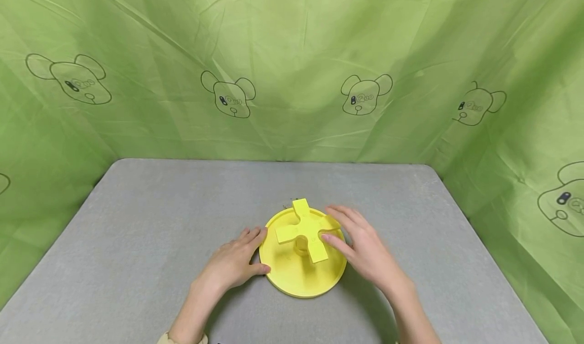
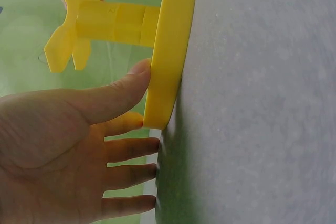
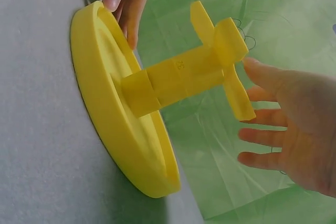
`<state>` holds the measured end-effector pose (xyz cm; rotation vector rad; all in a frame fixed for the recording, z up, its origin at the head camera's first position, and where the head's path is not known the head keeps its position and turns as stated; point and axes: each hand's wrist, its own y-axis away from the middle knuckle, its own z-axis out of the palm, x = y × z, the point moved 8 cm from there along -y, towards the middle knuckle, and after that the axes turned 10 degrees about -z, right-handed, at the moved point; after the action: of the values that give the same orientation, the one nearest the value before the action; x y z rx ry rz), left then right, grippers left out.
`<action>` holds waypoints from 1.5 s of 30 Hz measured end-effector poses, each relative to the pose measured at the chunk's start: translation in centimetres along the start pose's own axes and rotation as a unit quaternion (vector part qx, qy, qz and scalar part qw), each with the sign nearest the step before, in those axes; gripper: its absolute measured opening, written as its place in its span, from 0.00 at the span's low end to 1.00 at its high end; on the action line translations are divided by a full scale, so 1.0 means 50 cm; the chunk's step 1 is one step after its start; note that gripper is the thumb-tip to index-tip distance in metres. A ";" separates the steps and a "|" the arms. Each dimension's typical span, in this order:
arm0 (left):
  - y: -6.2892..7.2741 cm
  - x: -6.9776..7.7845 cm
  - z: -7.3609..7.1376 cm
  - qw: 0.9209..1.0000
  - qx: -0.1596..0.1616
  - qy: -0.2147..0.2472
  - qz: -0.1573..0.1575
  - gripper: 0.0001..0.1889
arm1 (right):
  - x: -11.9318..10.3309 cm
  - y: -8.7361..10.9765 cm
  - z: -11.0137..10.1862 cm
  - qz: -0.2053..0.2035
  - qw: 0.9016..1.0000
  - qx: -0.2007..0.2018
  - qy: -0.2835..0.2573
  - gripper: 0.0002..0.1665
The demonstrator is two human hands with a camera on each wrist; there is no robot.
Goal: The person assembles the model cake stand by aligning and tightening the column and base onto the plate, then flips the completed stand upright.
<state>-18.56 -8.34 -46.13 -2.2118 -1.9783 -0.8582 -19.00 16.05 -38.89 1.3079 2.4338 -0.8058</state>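
Note:
A yellow round base (image 1: 289,278) with a raised rim lies on the table. From its middle rises a short yellow post (image 3: 178,77) in stacked sections, topped by a yellow four-armed cross (image 1: 310,228). My left hand (image 1: 232,263) steadies the base from the left: its thumb touches the rim, and the fingers stretch down to the tabletop in the left wrist view. On the opposite side, my right hand (image 1: 369,250) spreads loosely around one arm of the cross. Its thumb tip is right at the cross's edge in the right wrist view, the other fingers extended beside it.
The grey table (image 1: 159,222) has rounded far corners. Green cloth (image 1: 292,30) printed with outlined bear heads hangs behind the table and along both sides. Small dark marks (image 1: 292,201) show on the tabletop just beyond the base.

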 end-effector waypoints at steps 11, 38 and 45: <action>-0.003 -0.003 0.003 1.000 -0.002 0.000 -0.006 0.45 | -0.008 0.001 0.000 -0.020 1.000 0.002 -0.007 0.24; 0.001 -0.001 -0.003 1.000 0.003 0.002 -0.004 0.45 | -0.015 0.004 0.000 -0.015 0.998 -0.024 0.051 0.54; 0.000 -0.001 0.002 1.000 0.000 -0.001 -0.004 0.45 | -0.014 0.010 0.003 -0.012 0.998 -0.034 0.046 0.53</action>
<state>-18.51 -8.32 -46.24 -2.2069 -1.9885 -0.8577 -18.22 15.70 -38.86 1.3205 2.5287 -0.6762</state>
